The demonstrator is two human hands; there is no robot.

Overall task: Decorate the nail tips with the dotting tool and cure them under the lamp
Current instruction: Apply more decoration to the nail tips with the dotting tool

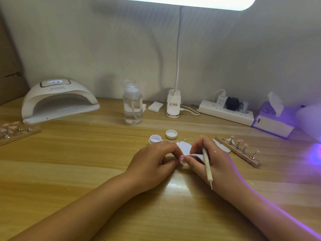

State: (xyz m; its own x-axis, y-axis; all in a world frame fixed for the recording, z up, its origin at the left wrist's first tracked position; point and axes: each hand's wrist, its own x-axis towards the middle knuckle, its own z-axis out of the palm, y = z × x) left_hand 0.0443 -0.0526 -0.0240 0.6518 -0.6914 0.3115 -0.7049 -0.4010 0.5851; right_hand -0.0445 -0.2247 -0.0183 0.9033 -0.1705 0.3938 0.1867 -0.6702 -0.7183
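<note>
At the table's middle my left hand (pixel 156 159) pinches a small pink nail tip (pixel 181 159) that carries white dots. My right hand (pixel 212 157) holds the cream dotting tool (pixel 206 167) along its back, metal point toward me, and its fingers grip a white wipe (pixel 196 156) against the tip. An open pot of white gel (pixel 155 138) and its lid (pixel 171 134) stand just beyond my hands. The white curing lamp (pixel 59 100) sits at the far left. A wooden stand (pixel 238 151) with pink tips on metal holders lies to my right.
Another wooden stand with tips (pixel 15 132) lies at the left edge. A clear pump bottle (pixel 132 103), a white pad (pixel 155 106), a desk lamp base (pixel 173 106), a power strip (pixel 225 112) and a tissue box (pixel 272 119) line the back. Violet light glows at the right edge.
</note>
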